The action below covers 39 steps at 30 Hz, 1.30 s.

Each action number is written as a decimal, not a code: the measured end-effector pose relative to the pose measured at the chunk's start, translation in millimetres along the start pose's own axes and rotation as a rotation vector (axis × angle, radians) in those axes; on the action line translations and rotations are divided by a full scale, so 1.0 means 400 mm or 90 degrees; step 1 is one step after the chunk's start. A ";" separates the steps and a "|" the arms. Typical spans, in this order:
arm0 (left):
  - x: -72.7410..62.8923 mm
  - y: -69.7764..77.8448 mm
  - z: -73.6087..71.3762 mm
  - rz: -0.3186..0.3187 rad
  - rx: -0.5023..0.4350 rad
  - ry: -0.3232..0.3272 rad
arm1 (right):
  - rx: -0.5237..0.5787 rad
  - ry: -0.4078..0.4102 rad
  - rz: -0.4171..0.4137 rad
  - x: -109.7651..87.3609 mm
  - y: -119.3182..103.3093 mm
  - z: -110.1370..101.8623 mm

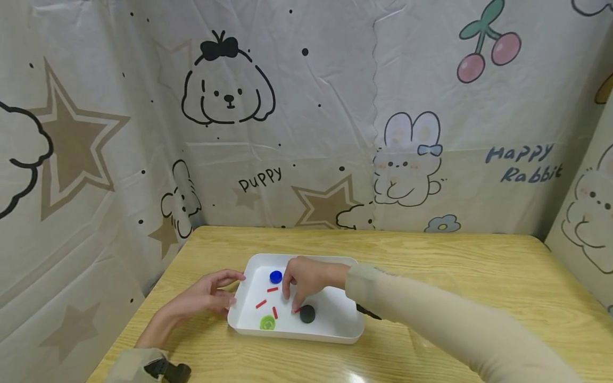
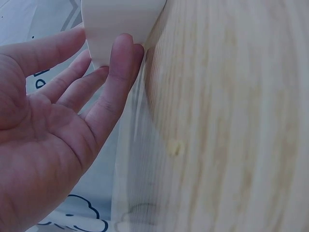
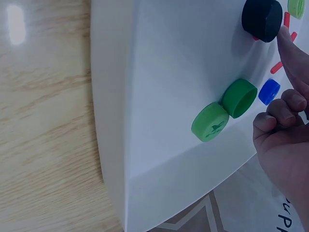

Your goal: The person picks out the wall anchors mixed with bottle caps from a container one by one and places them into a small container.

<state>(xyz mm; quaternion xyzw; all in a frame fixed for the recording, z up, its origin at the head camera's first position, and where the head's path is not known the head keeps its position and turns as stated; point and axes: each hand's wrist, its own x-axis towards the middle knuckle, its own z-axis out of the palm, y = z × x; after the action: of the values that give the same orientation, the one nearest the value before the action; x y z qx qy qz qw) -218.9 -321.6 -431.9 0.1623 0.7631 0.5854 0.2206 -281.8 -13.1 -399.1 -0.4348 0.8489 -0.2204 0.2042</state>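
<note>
A shallow white tray [image 1: 330, 327] holds bottle caps and several short red sticks [image 1: 261, 304]. My left hand [image 1: 203, 295] rests with loosely extended fingers against its left end wall. My right hand [image 1: 308, 276] reaches down inside, thumb tip right at a red stick beside a black cap [image 1: 307, 314]. In the right wrist view the thumb [image 3: 293, 55] is straight and its tip overlaps the cap's edge, while the other fingers bend loosely. A blue cap [image 1: 275, 276] lies at the far left, a light green cap [image 1: 267, 322] at the near left.
A dark green cap [image 3: 239, 98] and another light green cap [image 3: 210, 122] lie side by side in the tray, hidden behind my right hand in the head view. The tray stands on a wooden table [image 1: 479, 282], with a printed curtain [image 1: 306, 106] behind it.
</note>
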 end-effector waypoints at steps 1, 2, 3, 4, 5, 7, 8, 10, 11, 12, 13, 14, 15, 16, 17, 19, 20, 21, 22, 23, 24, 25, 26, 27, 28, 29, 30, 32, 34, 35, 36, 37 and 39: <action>0.000 0.000 0.000 0.000 0.000 0.000 | -0.001 0.000 0.001 0.001 -0.001 0.001; 0.000 0.000 0.001 0.000 -0.002 -0.001 | -0.002 0.000 0.002 0.002 -0.002 0.001; -0.001 0.000 0.001 0.000 -0.003 -0.001 | -0.004 0.000 0.003 0.003 -0.002 0.002; -0.001 0.001 0.000 -0.001 -0.003 -0.001 | -0.005 0.001 0.003 0.005 -0.003 0.004; -0.001 0.001 0.000 -0.002 -0.003 -0.001 | -0.006 0.001 0.004 0.006 -0.003 0.006; -0.001 0.001 0.000 -0.002 -0.003 0.000 | -0.009 0.000 0.007 0.007 -0.006 0.008; -0.001 0.002 0.000 -0.003 -0.004 0.000 | -0.012 -0.001 0.008 0.008 -0.008 0.009; -0.002 0.002 0.000 -0.004 -0.004 0.001 | -0.019 -0.003 0.010 0.009 -0.011 0.011; -0.002 0.002 0.000 -0.004 -0.005 0.002 | -0.022 -0.004 0.013 0.010 -0.013 0.011; -0.002 0.002 0.000 -0.004 -0.004 0.002 | -0.028 -0.004 0.014 0.010 -0.015 0.012; -0.002 0.003 0.000 -0.003 -0.004 0.001 | -0.032 -0.003 0.016 0.011 -0.016 0.012; -0.002 0.003 0.001 -0.002 -0.005 0.001 | -0.035 -0.003 0.019 0.011 -0.016 0.014; -0.002 0.004 0.001 -0.002 -0.006 0.000 | -0.036 -0.002 0.022 0.011 -0.016 0.015; -0.002 0.004 0.001 -0.001 -0.007 0.000 | -0.038 -0.001 0.024 0.012 -0.016 0.016; -0.003 0.004 0.001 0.001 -0.006 -0.001 | -0.039 -0.001 0.027 0.013 -0.015 0.017; -0.003 0.005 0.002 0.006 -0.006 -0.004 | -0.038 0.001 0.030 0.013 -0.012 0.019; -0.004 0.005 0.002 0.008 -0.005 -0.004 | -0.036 0.001 0.031 0.014 -0.010 0.019; -0.004 0.005 0.001 0.010 -0.004 -0.005 | -0.034 0.003 0.033 0.013 -0.008 0.019; -0.004 0.005 0.001 0.010 -0.004 -0.005 | -0.034 0.005 0.034 0.013 -0.005 0.019; -0.004 0.005 0.001 0.010 -0.003 -0.005 | -0.032 0.006 0.035 0.012 -0.003 0.018; -0.003 0.004 0.001 0.007 -0.003 -0.004 | -0.030 0.008 0.035 0.011 -0.001 0.016; -0.003 0.003 0.001 0.005 -0.002 -0.002 | -0.029 0.010 0.033 0.009 0.001 0.014; -0.002 0.002 0.000 0.003 -0.001 -0.001 | -0.026 0.011 0.033 0.007 0.005 0.011; -0.002 0.001 0.000 0.001 -0.001 0.000 | -0.023 0.013 0.031 0.005 0.008 0.008; -0.001 0.000 0.000 -0.001 0.001 0.001 | -0.023 0.013 0.027 0.003 0.011 0.004; 0.000 -0.001 -0.001 -0.001 0.003 0.002 | -0.020 0.013 0.023 0.000 0.013 0.001; 0.000 -0.002 -0.001 0.000 0.005 0.003 | -0.017 0.012 0.021 -0.003 0.017 -0.003; 0.001 -0.003 -0.001 0.002 0.008 0.004 | -0.014 0.007 0.015 -0.009 0.024 -0.010; 0.002 -0.004 -0.002 0.002 0.010 0.004 | -0.012 -0.003 0.011 -0.017 0.031 -0.015; 0.002 -0.003 -0.002 0.003 0.010 0.004 | -0.008 -0.009 0.013 -0.021 0.034 -0.016; 0.002 -0.003 -0.002 0.002 0.010 0.004 | -0.006 -0.016 0.013 -0.025 0.037 -0.018; 0.002 -0.003 -0.002 0.003 0.009 0.004 | -0.002 -0.023 0.015 -0.029 0.040 -0.018; 0.001 -0.001 -0.002 0.004 0.007 0.003 | 0.009 -0.036 0.018 -0.037 0.045 -0.018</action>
<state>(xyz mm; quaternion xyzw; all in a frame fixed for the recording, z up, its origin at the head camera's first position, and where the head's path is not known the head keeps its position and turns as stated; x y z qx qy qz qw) -219.8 -322.1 -432.3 0.1647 0.7661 0.5824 0.2162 -289.4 10.0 -400.9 -0.4270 0.8474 -0.2112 0.2344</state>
